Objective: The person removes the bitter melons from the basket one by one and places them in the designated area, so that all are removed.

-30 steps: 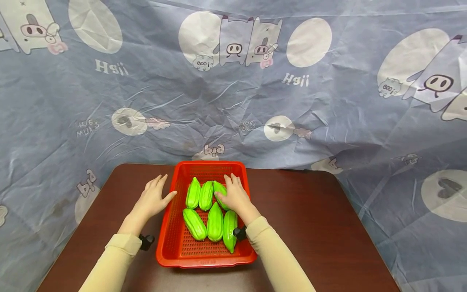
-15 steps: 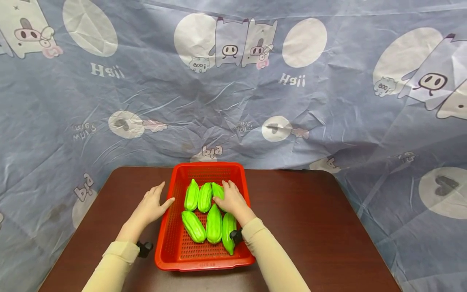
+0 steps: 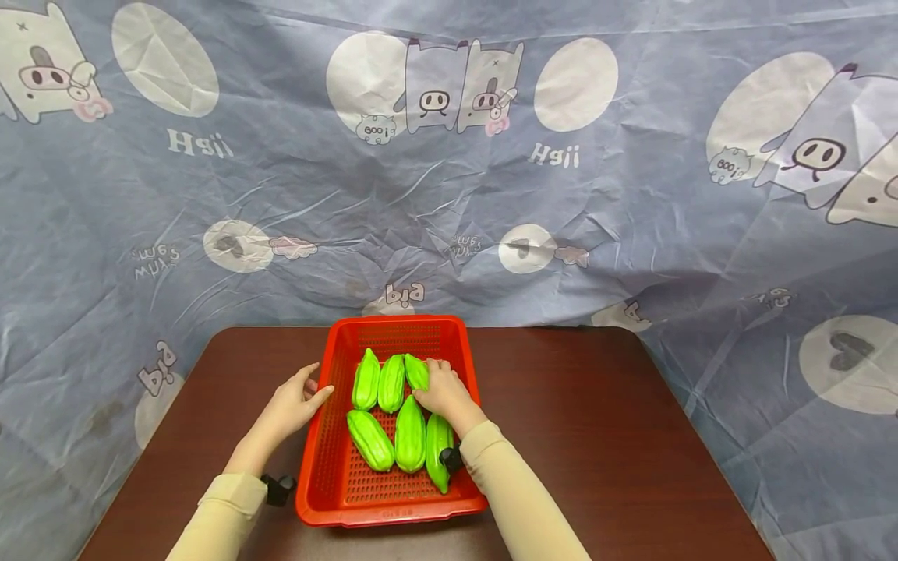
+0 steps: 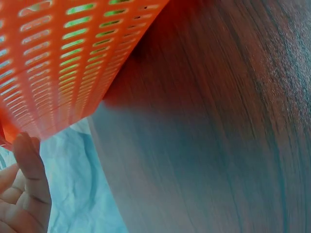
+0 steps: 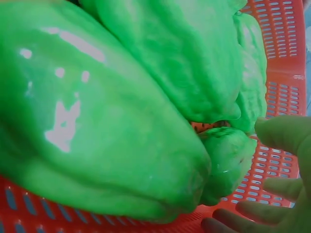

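A red perforated plastic basket (image 3: 393,516) holds several glossy, ridged green vegetables that look like bitter melons (image 3: 410,436), lying in two rows. In the head view my right hand (image 3: 447,399) reaches inside, over the bitter melon (image 3: 416,372) at the back right and partly covering it. The right wrist view shows the thumb and spread fingers around the end of that bitter melon (image 5: 227,162), without a plain grip. Outside the basket's left wall is my left hand (image 3: 289,405), its thumb by the rim and its fingers loosely bent; contact with the rim cannot be told.
The basket stands on a dark brown wooden table (image 3: 582,436), whose surface extends to both sides. Behind the table hangs a grey-blue cloth (image 3: 393,195) printed with cartoon pigs. Small black cameras (image 3: 279,489) sit at the wrists.
My right hand has lowered slightly toward the back right bitter melon. My left fingers have bent a little beside the rim. The whole head view has shifted slightly.
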A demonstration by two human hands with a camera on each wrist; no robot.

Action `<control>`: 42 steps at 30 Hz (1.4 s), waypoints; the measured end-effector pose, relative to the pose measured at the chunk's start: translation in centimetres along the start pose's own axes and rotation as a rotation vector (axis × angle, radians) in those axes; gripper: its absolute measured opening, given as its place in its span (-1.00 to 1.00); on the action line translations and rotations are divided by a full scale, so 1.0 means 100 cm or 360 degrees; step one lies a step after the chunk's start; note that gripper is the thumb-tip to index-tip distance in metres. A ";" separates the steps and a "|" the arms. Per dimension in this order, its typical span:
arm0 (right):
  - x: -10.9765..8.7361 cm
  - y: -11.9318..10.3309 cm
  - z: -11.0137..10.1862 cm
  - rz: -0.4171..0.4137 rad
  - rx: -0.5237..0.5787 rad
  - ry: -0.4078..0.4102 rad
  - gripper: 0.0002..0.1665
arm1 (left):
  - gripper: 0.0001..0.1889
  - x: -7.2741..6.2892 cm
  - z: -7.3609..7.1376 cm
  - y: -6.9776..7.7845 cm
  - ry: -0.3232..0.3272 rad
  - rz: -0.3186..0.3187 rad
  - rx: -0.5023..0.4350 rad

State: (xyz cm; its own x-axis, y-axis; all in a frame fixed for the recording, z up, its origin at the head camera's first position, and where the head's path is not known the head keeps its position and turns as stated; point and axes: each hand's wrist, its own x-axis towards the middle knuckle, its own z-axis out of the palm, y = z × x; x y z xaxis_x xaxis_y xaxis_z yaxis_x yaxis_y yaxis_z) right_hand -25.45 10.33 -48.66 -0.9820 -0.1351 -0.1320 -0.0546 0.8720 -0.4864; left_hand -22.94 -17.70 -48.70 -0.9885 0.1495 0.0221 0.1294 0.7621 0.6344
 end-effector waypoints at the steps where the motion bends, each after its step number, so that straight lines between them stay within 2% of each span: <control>1: 0.000 0.000 0.001 0.0004 -0.0002 -0.0006 -0.16 | -0.32 0.000 0.000 0.000 0.0000 -0.0001 -0.0021; 11: 0.004 0.001 0.005 0.0030 -0.0025 -0.0085 -0.13 | -0.37 0.002 0.002 0.002 -0.0019 -0.0032 -0.0139; 26: 0.011 0.006 0.008 -0.0012 -0.0085 -0.0081 -0.14 | -0.36 0.000 0.002 0.005 -0.0060 -0.0046 -0.0197; 34: 0.010 0.007 0.007 -0.0006 -0.0050 0.0044 -0.15 | -0.36 0.000 0.003 0.006 -0.0082 -0.0054 -0.0184; 39: 0.008 0.005 0.003 0.0040 0.0019 0.0112 -0.14 | -0.35 -0.001 0.003 0.007 -0.0069 -0.0072 -0.0170; 42: 0.006 0.001 -0.002 0.0023 0.0055 0.0143 -0.15 | -0.36 -0.002 0.002 0.008 -0.0053 -0.0081 -0.0170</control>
State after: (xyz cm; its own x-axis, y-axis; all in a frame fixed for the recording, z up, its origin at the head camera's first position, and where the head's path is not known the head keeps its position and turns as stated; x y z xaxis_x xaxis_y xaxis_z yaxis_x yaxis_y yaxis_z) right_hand -26.12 10.44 -48.61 -0.9950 -0.0789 -0.0620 -0.0359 0.8566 -0.5148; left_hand -22.67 -17.00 -48.39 -0.9902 0.1345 -0.0369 0.0682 0.6980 0.7129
